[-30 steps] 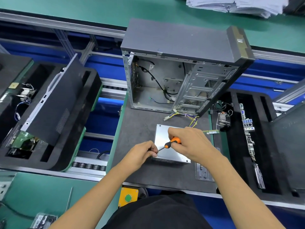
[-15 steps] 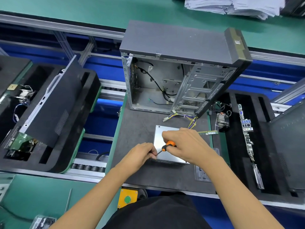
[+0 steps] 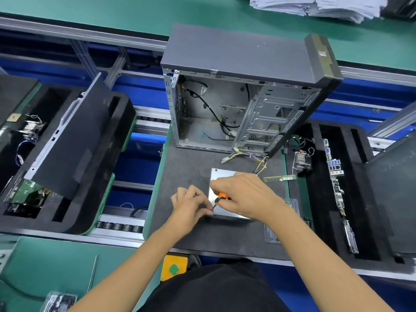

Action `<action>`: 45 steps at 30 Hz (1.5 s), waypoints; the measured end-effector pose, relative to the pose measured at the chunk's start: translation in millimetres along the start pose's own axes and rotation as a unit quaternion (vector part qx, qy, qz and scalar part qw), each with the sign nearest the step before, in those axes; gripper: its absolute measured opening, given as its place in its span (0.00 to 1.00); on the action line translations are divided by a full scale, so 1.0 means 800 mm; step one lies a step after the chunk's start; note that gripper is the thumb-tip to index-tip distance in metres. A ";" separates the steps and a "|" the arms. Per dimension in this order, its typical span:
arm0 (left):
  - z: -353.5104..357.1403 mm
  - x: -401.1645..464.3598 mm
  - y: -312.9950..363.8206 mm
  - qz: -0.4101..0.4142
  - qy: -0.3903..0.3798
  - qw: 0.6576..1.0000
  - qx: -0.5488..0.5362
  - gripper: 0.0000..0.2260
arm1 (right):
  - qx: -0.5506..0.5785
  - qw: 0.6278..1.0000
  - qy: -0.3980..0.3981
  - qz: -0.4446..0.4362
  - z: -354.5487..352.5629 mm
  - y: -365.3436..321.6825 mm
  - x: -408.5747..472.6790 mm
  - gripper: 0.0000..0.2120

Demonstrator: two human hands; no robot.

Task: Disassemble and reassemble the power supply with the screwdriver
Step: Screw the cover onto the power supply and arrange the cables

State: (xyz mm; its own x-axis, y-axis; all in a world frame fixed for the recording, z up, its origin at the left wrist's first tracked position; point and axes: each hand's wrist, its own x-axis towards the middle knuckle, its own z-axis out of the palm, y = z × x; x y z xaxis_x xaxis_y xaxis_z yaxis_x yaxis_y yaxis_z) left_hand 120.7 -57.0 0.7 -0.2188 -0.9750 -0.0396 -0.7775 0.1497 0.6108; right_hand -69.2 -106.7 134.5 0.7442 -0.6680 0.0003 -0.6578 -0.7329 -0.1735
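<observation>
A silver power supply (image 3: 219,180) lies flat on the dark grey work mat (image 3: 186,167), its yellow and purple cables running up toward the open computer case (image 3: 236,70). My right hand (image 3: 245,195) grips an orange-and-black screwdriver (image 3: 220,197), whose tip points down-left at the supply's near-left corner. My left hand (image 3: 191,204) sits at that corner with its fingertips pinched together right at the screwdriver tip. Whatever the fingers pinch is too small to see.
A RAM stick (image 3: 280,178) lies right of the supply. A clear plastic tray (image 3: 273,230) sits under my right forearm. Black foam trays with parts flank the mat, left (image 3: 74,167) and right (image 3: 360,199). A yellow box with a green button (image 3: 173,268) is at the near edge.
My right hand and the screwdriver have slid left and lower, bringing the tip down to my left fingertips at the supply's corner. My left hand has barely moved.
</observation>
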 end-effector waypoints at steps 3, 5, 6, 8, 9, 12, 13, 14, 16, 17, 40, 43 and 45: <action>-0.002 0.000 -0.001 -0.011 -0.019 1.000 -0.018 0.04 | 0.003 1.000 -0.003 -0.010 -0.002 -0.002 0.001 0.07; -0.003 0.001 -0.002 -0.021 -0.030 0.999 -0.030 0.05 | 0.007 1.000 -0.009 -0.013 -0.003 -0.003 0.001 0.08; -0.003 0.002 -0.003 -0.025 -0.033 0.999 -0.033 0.05 | 0.007 1.000 -0.011 -0.013 -0.004 -0.003 0.002 0.08; -0.003 0.003 -0.004 -0.035 -0.039 0.998 -0.038 0.05 | -0.002 1.000 -0.017 -0.009 -0.004 -0.003 0.004 0.09; -0.003 0.003 -0.004 -0.040 -0.042 0.997 -0.042 0.05 | -0.008 1.000 -0.020 -0.007 -0.003 -0.003 0.005 0.09; -0.004 -0.001 -0.008 -0.041 -0.043 0.996 -0.068 0.05 | -0.032 0.999 -0.029 0.003 0.000 -0.004 0.007 0.08; -0.003 -0.003 -0.009 -0.037 -0.040 0.996 -0.078 0.04 | -0.036 0.999 -0.032 0.012 0.001 -0.005 0.008 0.08; -0.003 -0.004 -0.010 -0.033 -0.037 0.995 -0.083 0.03 | -0.032 0.999 -0.035 0.022 0.001 -0.006 0.010 0.08; -0.002 -0.006 -0.009 -0.027 -0.031 0.996 -0.082 0.04 | -0.008 0.998 -0.042 0.045 0.001 -0.007 0.014 0.08; -0.002 -0.006 -0.009 -0.021 -0.024 0.996 -0.080 0.05 | 0.005 0.998 -0.043 0.055 0.001 -0.007 0.016 0.07; -0.010 0.005 0.000 0.098 0.033 0.991 -0.084 0.09 | -0.060 0.997 -0.051 -0.005 -0.019 -0.024 0.020 0.11; -0.008 0.007 -0.002 0.110 0.021 0.992 -0.063 0.03 | -0.042 0.992 -0.089 -0.074 -0.026 -0.018 0.019 0.11; -0.009 0.009 -0.001 0.103 0.013 0.993 -0.062 0.03 | -0.038 0.991 -0.099 -0.076 -0.024 -0.016 0.021 0.10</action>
State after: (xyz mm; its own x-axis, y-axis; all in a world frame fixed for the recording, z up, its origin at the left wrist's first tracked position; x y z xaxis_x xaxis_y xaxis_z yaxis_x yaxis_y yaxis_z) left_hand 124.5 -65.1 5.6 -0.3498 -0.9296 0.1162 -0.6385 0.3273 0.6965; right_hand -50.5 -111.2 155.8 0.8389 -0.5155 -0.1746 -0.5371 -0.8360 -0.1122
